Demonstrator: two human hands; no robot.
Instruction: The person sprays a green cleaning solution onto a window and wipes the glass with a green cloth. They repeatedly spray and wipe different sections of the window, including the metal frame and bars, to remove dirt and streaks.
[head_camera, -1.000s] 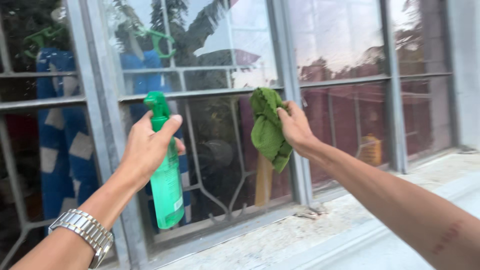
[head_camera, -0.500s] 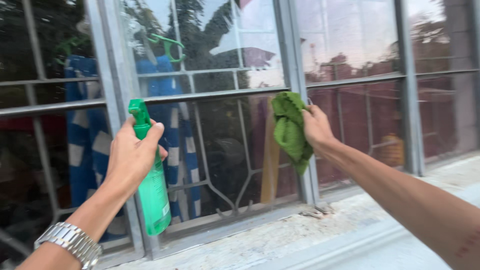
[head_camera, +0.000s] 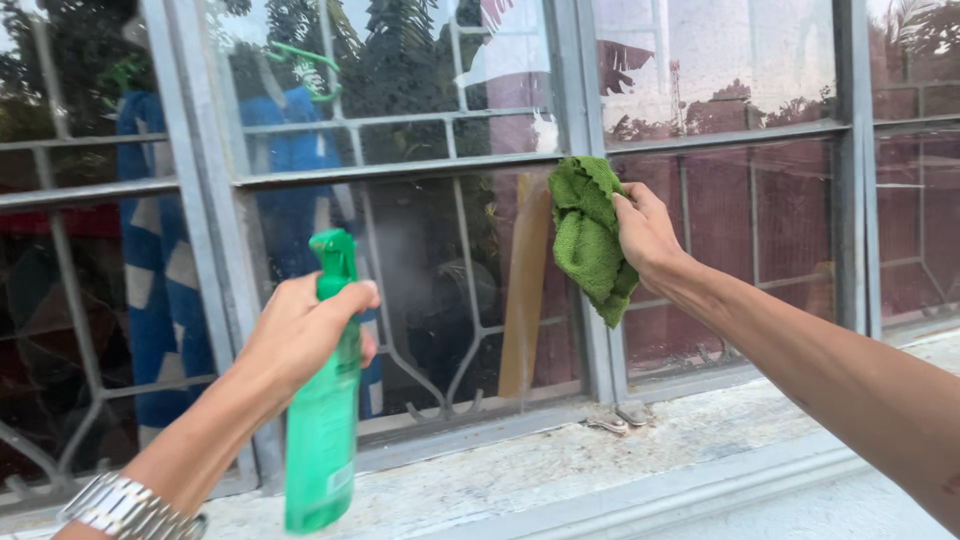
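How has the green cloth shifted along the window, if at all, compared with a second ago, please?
Yes. The green cloth in the right hand has moved right, from the glass pane left of the grey window post onto the post itself.

We see a green spray bottle (head_camera: 322, 440) of smooth, slightly translucent plastic; the green cloth (head_camera: 590, 235) looks soft, matt and nubby like terry; the window pane (head_camera: 450, 270) is glossy glass, mirroring trees and sky; its frame (head_camera: 200, 230) is grey painted metal, dull; the sill (head_camera: 560, 465) is rough, speckled concrete; the wristwatch (head_camera: 125, 508) is shiny steel.
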